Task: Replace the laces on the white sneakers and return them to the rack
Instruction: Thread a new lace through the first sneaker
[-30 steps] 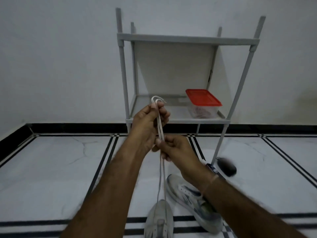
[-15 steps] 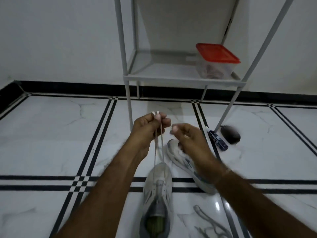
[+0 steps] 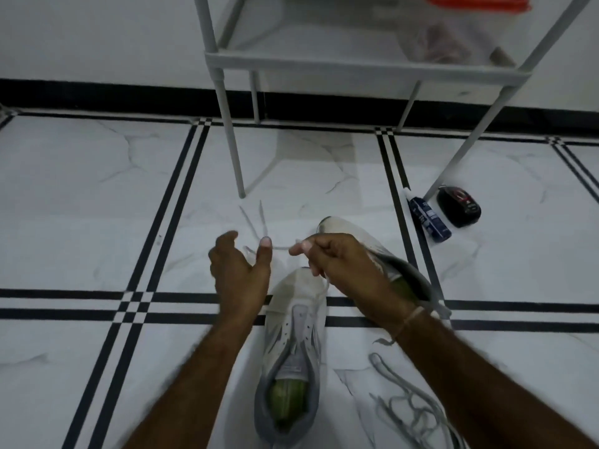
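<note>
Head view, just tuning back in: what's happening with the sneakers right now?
A person is lacing the near white sneaker on the tiled floor. The right hand pinches a white lace running down to the shoe's front eyelets; the left hand is open beside it, gripping nothing. The second sneaker lies behind the right wrist, and loose grey laces sit on the floor at lower right. Neither shoe is on the rack yet.
</note>
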